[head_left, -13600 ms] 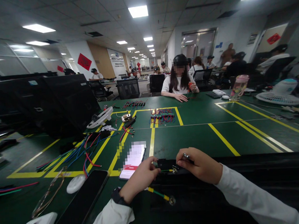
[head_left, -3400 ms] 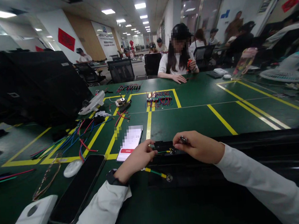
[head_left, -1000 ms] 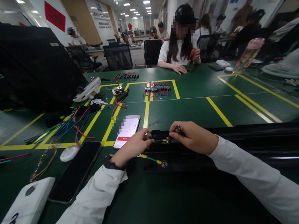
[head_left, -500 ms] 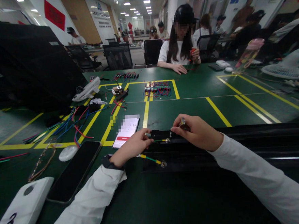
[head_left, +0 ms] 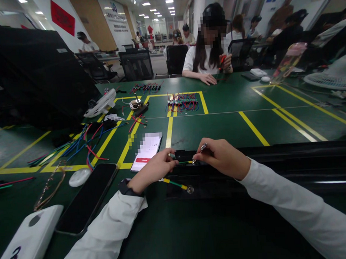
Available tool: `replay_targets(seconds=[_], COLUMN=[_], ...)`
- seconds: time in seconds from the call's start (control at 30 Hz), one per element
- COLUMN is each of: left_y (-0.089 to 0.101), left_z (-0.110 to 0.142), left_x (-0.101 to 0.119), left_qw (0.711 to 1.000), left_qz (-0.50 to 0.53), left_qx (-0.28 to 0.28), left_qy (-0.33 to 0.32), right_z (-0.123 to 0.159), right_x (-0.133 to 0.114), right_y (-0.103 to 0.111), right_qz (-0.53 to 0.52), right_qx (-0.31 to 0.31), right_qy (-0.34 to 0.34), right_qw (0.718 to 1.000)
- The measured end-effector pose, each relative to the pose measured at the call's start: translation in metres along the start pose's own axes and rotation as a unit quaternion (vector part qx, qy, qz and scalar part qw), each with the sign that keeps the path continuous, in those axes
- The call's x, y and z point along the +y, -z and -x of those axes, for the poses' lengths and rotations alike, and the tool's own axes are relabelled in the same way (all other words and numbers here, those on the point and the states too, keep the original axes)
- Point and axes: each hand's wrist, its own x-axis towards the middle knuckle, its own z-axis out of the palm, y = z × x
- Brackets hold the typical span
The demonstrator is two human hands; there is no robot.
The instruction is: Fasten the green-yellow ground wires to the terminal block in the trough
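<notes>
My left hand (head_left: 160,164) is closed, fingertips pinching a green-and-yellow wire (head_left: 185,162) that lies along a long black metal profile (head_left: 282,162). The wire's ring terminal (head_left: 194,162) points right. My right hand (head_left: 224,157) is closed too, with thumb and index fingertip right at that terminal. A silver-ended tool (head_left: 204,146) sticks out from its curled fingers; the rest of it is hidden in the hand. Whether a small screw is still between the right fingertips is too small to tell. Nearer to me, the wire's other ring terminal (head_left: 190,189) rests over the black profile's front part.
A lit phone (head_left: 146,151) lies beyond my left hand, a dark phone (head_left: 87,198) and a white power bank (head_left: 28,238) to the left. Loose wires (head_left: 85,141) lie beside a black case (head_left: 32,72). Wired circuit boards (head_left: 183,101) sit farther back. A person (head_left: 206,52) sits opposite.
My right hand has moved left and down, bringing its fingertips to the ring terminal, and the tool in it has tilted. A tiny screw showed at those fingertips earlier. My left hand stays put.
</notes>
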Motion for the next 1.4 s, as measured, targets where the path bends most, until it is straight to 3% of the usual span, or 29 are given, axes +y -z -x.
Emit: replay_targets(seconds=[0.13,0.9,1.23,1.4], left_y=[0.001,0.000,0.001,0.000], left_z=[0.001,0.000,0.000,0.000], left_x=[0.001,0.000,0.001,0.000], left_qw=[1.000,1.000,1.000,1.000], left_qz=[-0.001,0.004,0.002,0.003], left_qx=[0.003,-0.006,-0.004,-0.001], left_qy=[-0.005,0.005,-0.002,-0.005], right_z=[0.000,-0.001,-0.001,-0.001], right_x=[0.000,0.000,-0.001,0.001], right_y=[0.000,-0.003,0.005,0.014], right_qz=[0.005,0.009,-0.013,-0.032], right_qx=[0.020,-0.010,-0.040,0.019], right_qy=[0.003,0.006,0.008,-0.012], right_qw=[1.000,1.000,0.999,0.999])
